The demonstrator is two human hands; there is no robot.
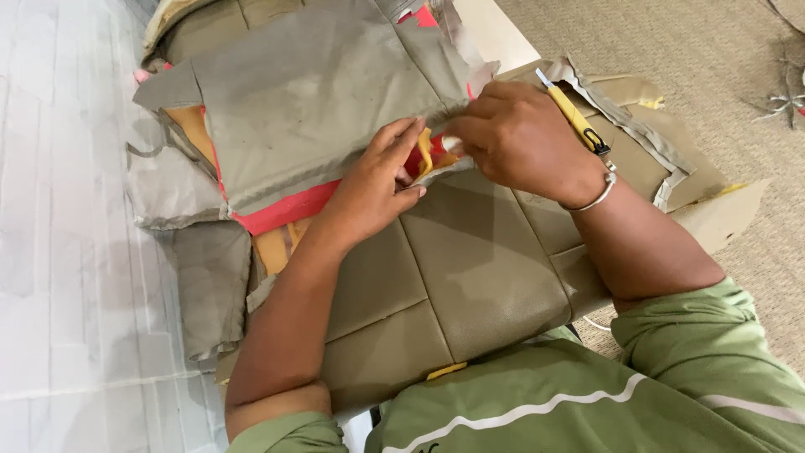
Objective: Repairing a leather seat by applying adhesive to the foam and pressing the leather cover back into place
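Observation:
A worn beige seat cover point(470, 268) lies across my lap, its upper flap point(319, 92) peeled back to show red and orange foam backing point(281, 210). My left hand point(377, 184) presses on the seam where the flap meets the padded part, fingers touching a yellow strip point(426, 153). My right hand point(520, 138) pinches the edge of the cover at that same seam. A yellow utility knife point(574, 113) rests across the back of my right hand; how it is held is hidden. A silver bangle point(597, 197) circles my right wrist.
White tiled floor point(59, 252) runs along the left. Beige carpet point(671, 42) covers the right, with scraps point(784, 101) near the far right edge. Loose grey-beige cover pieces point(210, 285) hang off the left side. My green sleeves point(713, 352) fill the bottom.

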